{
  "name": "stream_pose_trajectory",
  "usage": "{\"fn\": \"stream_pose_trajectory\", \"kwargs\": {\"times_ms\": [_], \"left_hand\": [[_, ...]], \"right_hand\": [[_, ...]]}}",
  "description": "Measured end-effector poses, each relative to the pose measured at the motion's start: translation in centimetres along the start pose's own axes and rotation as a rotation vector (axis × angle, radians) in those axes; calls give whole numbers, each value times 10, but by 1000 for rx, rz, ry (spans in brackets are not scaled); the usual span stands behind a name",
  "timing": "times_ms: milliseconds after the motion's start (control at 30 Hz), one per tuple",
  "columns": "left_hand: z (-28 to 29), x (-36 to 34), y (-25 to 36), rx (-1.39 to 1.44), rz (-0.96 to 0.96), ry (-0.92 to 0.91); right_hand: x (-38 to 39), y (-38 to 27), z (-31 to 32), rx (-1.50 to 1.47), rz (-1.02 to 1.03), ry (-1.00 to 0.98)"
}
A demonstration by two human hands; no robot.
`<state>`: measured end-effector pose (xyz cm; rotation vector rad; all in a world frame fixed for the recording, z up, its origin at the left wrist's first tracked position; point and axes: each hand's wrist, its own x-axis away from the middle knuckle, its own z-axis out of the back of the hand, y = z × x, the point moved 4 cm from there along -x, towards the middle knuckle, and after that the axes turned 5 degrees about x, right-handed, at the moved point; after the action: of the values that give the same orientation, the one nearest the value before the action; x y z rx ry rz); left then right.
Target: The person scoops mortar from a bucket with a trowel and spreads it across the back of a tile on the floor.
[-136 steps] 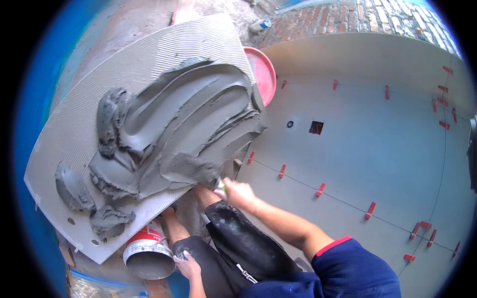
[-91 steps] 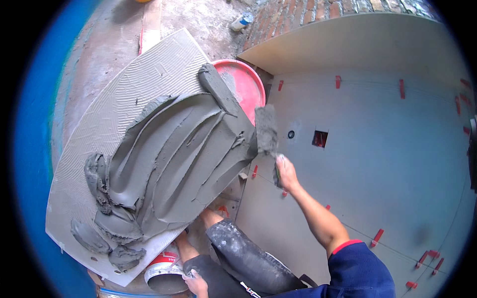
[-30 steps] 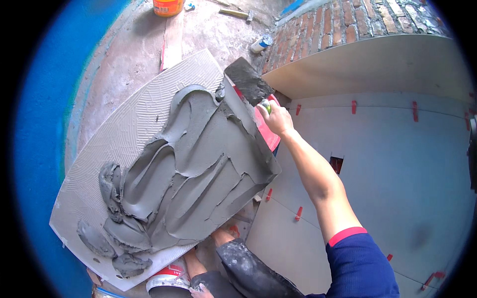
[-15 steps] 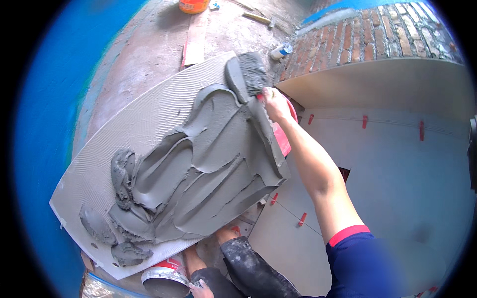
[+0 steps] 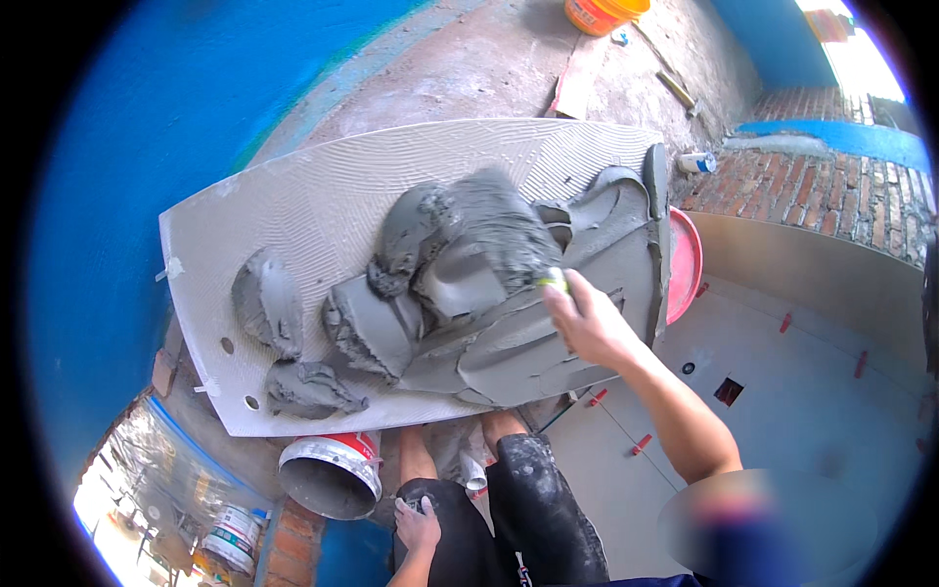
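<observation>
Head view: a large pale slab (image 5: 293, 196), its upper face combed with fine ridges, lies before the person and carries a thick spread of wet grey mortar (image 5: 558, 362). Over the right part of the slab the mortar forms a smooth, glossy sheet with long curved folds and raised edges; toward the middle it heaps into rougher, crumbly-edged mounds. Two separate lumps (image 5: 269, 303) sit farther left, near two dark round spots in the slab's corner.

The right hand (image 5: 595, 323) is closed around the handle of a trowel (image 5: 504, 230), a bit of yellow-green showing at the grip. Its broad blade is caked in streaky grey, blurred, and over the middle of the spread. The left hand (image 5: 419, 526) holds nothing visible and rests on the left knee (image 5: 440, 499), fingers loosely bent. A white-and-red bucket (image 5: 364, 452) is near it, just beyond the slab's near edge.
</observation>
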<state>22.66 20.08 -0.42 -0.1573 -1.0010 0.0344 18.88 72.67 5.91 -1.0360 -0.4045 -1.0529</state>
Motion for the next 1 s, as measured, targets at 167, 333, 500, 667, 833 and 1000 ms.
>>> {"fn": "stream_pose_trajectory", "kwargs": {"times_ms": [167,333,500,667,833,1000], "left_hand": [[15,-12,-24,119,-36,22],[19,-22,-47,268,-95,54],[30,-34,-69,317,-81,48],[47,-34,-59,247,-88,4],[40,-38,-60,274,-105,16],[28,-28,-42,235,-110,48]], "right_hand": [[-33,-52,-70,789,247,-67],[-72,-17,-40,874,166,183],[-61,-21,-75,66,-299,208],[26,-15,-197,-296,-392,-70],[45,-34,-169,759,-69,-56],[-24,30,-84,915,160,178]]}}
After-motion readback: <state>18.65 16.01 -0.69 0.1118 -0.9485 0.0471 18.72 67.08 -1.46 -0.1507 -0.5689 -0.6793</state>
